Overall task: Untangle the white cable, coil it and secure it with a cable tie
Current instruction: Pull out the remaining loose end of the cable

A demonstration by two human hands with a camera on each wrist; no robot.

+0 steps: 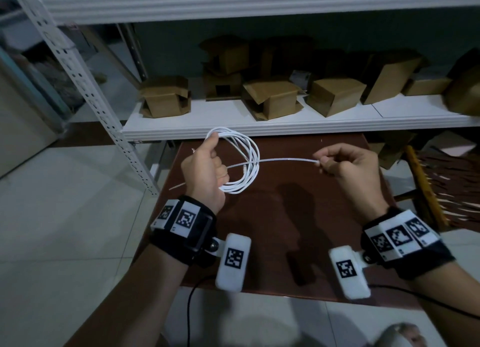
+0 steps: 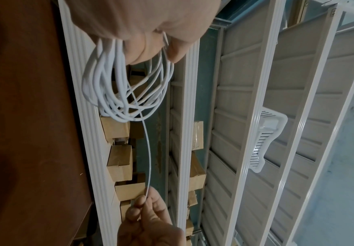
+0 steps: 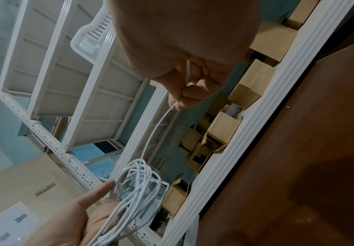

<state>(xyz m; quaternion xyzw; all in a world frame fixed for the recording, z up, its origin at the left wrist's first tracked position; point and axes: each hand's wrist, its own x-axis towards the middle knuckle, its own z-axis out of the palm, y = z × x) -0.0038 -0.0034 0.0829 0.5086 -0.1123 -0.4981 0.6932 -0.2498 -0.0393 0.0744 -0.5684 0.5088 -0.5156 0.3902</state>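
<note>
The white cable [image 1: 250,162] is wound into a coil of several loops and hangs above the brown table [image 1: 285,216]. My left hand [image 1: 217,165] grips the coil's left side, with the fingers curled round the bundled loops [image 2: 108,93]. A thin white cable tie [image 1: 285,160] runs straight through the coil, and its far tail sticks out below my left wrist. My right hand [image 1: 321,162] pinches the tie's right end between thumb and fingertips [image 3: 178,103]. In the right wrist view the tie [image 3: 153,131] arcs down into the coil [image 3: 134,183].
A white metal shelf [image 1: 285,128] just behind the table carries several brown cardboard boxes [image 1: 272,100]. A perforated rack post [image 1: 104,107] slants down at the left. A broom [image 1: 426,188] lies right of the table. A white slotted basket [image 2: 266,138] sits on a higher shelf.
</note>
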